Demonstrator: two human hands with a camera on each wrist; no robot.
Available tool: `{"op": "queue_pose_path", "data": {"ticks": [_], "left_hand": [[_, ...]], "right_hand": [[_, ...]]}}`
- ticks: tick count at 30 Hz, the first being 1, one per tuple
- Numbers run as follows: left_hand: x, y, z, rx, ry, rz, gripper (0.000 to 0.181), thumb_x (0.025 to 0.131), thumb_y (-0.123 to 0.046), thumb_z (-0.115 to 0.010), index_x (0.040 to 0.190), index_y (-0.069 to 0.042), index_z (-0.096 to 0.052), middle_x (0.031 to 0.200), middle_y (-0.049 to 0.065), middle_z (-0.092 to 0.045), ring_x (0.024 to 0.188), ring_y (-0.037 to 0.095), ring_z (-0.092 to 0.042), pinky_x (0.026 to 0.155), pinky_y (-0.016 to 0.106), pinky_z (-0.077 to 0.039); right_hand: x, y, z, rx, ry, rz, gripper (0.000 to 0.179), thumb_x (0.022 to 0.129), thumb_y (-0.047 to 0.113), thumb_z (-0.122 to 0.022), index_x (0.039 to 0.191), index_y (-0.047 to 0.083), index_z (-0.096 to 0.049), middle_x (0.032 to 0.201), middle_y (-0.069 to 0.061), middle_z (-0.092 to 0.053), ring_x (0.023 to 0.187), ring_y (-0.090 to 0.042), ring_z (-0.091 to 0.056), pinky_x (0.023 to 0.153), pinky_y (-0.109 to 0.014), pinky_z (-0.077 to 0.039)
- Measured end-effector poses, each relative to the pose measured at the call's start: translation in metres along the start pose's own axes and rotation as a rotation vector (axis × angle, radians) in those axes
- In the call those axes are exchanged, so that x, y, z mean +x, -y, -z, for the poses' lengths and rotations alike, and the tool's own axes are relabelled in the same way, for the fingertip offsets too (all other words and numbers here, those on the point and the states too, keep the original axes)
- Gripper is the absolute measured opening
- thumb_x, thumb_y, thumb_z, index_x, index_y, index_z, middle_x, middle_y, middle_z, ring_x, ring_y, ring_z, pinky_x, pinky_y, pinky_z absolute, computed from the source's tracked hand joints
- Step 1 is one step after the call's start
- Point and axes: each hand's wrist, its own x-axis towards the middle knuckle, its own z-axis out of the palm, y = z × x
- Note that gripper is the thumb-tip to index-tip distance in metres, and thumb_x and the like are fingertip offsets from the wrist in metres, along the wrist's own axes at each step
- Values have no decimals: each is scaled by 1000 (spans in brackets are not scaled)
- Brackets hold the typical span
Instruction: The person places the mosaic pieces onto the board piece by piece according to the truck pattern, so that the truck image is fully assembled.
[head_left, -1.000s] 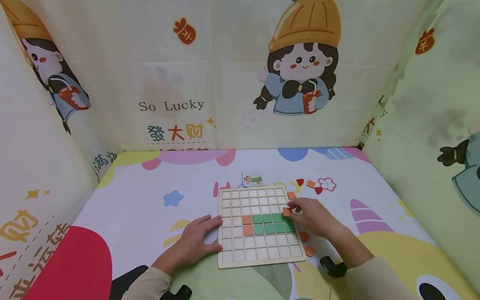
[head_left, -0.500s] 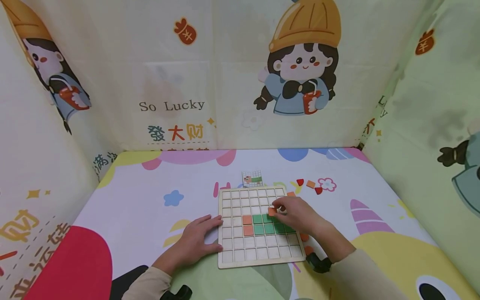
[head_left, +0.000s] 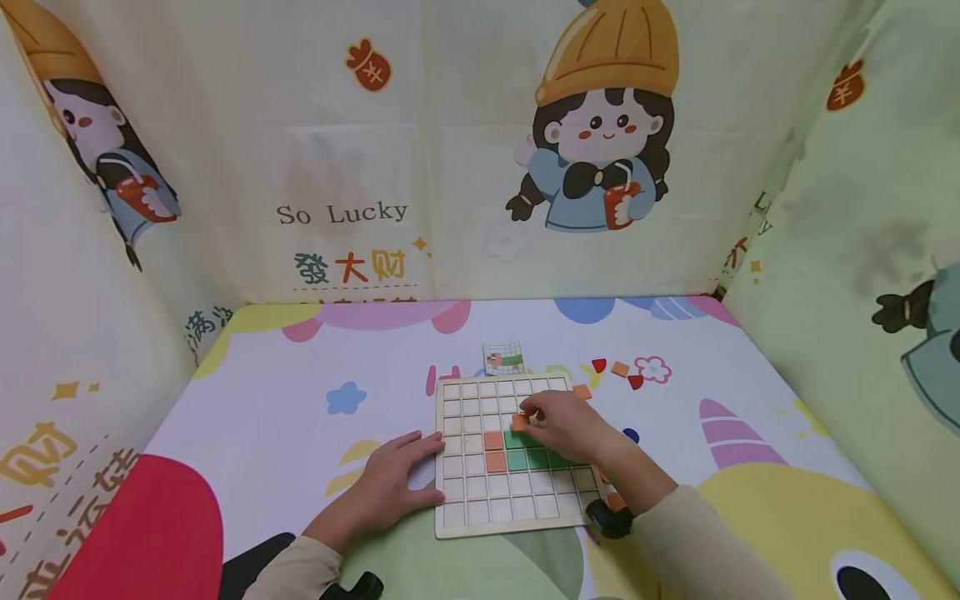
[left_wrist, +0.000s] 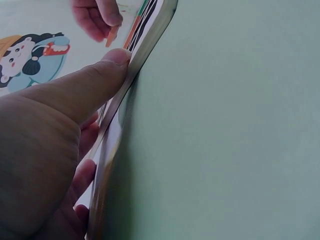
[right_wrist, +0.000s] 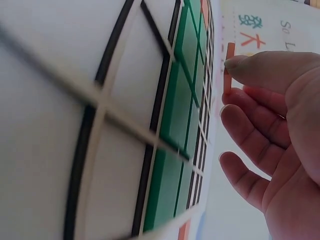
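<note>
A wooden grid board (head_left: pixel 495 510) lies on the table with two orange square tiles (head_left: pixel 495 461) and several green tiles (head_left: pixel 517 460) in its cells. Between thumb and fingertips my right hand (head_left: pixel 573 429) pinches another orange square tile (head_left: pixel 520 422), held over the board near the green tiles' upper left; in the right wrist view this tile (right_wrist: pixel 229 67) is seen edge-on, apart from the board. My left hand (head_left: pixel 382 483) rests at the board's left edge, fingers extended; in the left wrist view its thumb (left_wrist: pixel 95 82) touches that edge. My right hand covers some green tiles.
Behind the board lies a small pattern card (head_left: pixel 503 358). Red pieces (head_left: pixel 598 365) and an orange square (head_left: pixel 620 369) lie at the back right. Another orange tile (head_left: pixel 582 392) sits by the board's right edge, and a blue piece (head_left: pixel 632 435) lies beyond my right wrist.
My right hand has moved left across the board, carrying the orange tile from its right side to above the left green tiles. The left hand has stayed in place.
</note>
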Motion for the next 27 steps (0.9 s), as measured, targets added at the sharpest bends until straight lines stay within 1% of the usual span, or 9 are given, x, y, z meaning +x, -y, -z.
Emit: {"op": "queue_pose_path", "data": {"ticks": [5, 9, 17, 21, 27], "left_hand": [[0, 1, 0, -6, -6, -10, 67, 83, -38, -82, 139, -9, -59, 148, 2, -52, 139, 39, -38, 107, 65, -29], [0, 1, -1, -9, -3, -19, 67, 83, -39, -82, 139, -9, -59, 148, 3, -52, 139, 40, -38, 107, 65, -29], [0, 2, 0, 3, -4, -25, 67, 84, -38, -81, 140, -9, -58, 148, 3, -52, 139, 40, -38, 106, 65, -29], [0, 2, 0, -3, -4, -23, 67, 83, -38, -81, 139, -9, -58, 148, 3, -52, 139, 39, -38, 107, 65, -29], [0, 3, -1, -6, -8, -29, 67, 83, -39, -81, 139, -9, -59, 148, 3, -52, 139, 40, -38, 107, 64, -29]], "right_hand": [[6, 5, -6, 18, 0, 17, 23, 93, 18, -71, 113, 7, -72, 102, -2, -70, 90, -18, -62, 86, -39, -53], [9, 8, -10, 20, 9, 14, 26, 93, 19, -72, 116, 7, -72, 104, -3, -70, 91, -18, -61, 88, -39, -53], [17, 14, -13, -2, 4, 40, 25, 93, 21, -72, 115, 8, -72, 102, -2, -71, 90, -18, -62, 87, -39, -53], [19, 16, -14, 8, 5, 52, 26, 93, 19, -71, 116, 6, -71, 102, -4, -71, 92, -20, -63, 87, -41, -52], [22, 16, -18, 6, 20, 53, 24, 94, 18, -70, 114, 5, -71, 97, -2, -69, 84, -16, -59, 83, -39, -52]]}}
